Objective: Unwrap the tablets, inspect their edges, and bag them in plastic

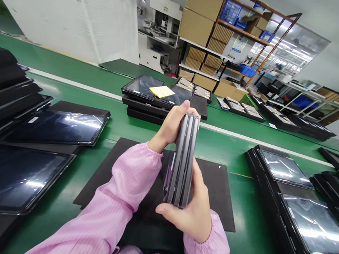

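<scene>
Three thin tablet-like devices [184, 161] are held upright on edge, pressed face to face as one stack, with shiny clear film along their edges. My left hand [173, 121] closes round the far end of the stack, its thumb on top. My right hand [196, 203] grips the near lower end, with the thumb across the front and the fingers along the right side. Parts of the fingers of both hands are hidden behind the stack. Below them, a black mat [211, 193] lies on the green bench [239, 208].
Film-wrapped tablets lie on black trays at left [62, 127] and right [287, 169]. Ahead, a tray stack [146, 114] bears more tablets and a yellow paper [162, 91]. A tall pile of black trays [3, 83] stands at far left. A shelf rack [244, 29] with boxes is behind.
</scene>
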The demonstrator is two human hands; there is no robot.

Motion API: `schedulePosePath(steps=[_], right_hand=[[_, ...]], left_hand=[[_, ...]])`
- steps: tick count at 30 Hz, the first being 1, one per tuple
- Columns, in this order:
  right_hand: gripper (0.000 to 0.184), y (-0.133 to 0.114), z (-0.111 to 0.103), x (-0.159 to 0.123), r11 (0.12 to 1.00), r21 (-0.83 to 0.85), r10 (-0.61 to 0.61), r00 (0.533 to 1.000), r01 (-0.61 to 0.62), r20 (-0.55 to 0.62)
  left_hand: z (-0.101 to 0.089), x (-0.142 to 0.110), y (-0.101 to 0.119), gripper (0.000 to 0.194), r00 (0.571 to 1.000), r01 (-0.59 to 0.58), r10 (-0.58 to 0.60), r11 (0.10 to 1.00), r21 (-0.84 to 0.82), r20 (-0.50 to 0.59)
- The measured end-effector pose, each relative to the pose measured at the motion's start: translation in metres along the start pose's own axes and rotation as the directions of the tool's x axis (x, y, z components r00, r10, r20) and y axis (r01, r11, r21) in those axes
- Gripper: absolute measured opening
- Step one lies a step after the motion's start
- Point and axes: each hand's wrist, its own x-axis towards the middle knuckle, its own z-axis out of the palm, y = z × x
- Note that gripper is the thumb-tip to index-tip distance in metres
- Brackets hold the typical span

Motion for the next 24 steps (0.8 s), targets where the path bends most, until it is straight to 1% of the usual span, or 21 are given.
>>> schedulePosePath(steps=[5, 11, 13, 17, 21, 24], right_hand=[[0.113, 0.0017, -0.0006, 0.0011, 1.000, -0.026, -0.011, 1.000, 0.011, -0.011], [0.117, 0.0048, -0.0006, 0.0027, 1.000, -0.025, 0.000, 1.000, -0.001, -0.023], [0.112, 0.0048, -0.0012, 0.0032, 1.000, -0.009, -0.007, 1.000, 0.007, -0.026], [0.096, 0.0015, -0.0020, 0.0050, 0.999, 0.007, -0.036, 0.999, 0.036, -0.021], [0.092, -0.0016, -0.0017, 0.0072, 0.998, -0.015, -0.062, 0.998, 0.062, -0.026], [0.089, -0.0030, -0.0019, 0.0079, 0.995, -0.029, -0.094, 0.995, 0.093, -0.026]], left_hand=[[-0.0008, 0.0010, -0.0010, 0.078, 1.000, -0.018, 0.018, 1.000, 0.001, -0.005], [-0.0018, 0.0025, -0.0037, 0.079, 0.999, -0.029, 0.030, 0.999, 0.016, -0.030], [-0.0013, 0.0026, -0.0040, 0.079, 0.999, -0.033, 0.034, 0.999, 0.016, -0.035], [0.0003, 0.0025, -0.0038, 0.079, 0.998, -0.028, 0.029, 0.999, 0.023, -0.051], [0.0012, 0.0023, -0.0051, 0.080, 0.997, -0.013, 0.015, 0.999, 0.033, -0.070], [0.0016, 0.0020, -0.0057, 0.079, 0.997, -0.022, 0.024, 0.999, 0.032, -0.074]])
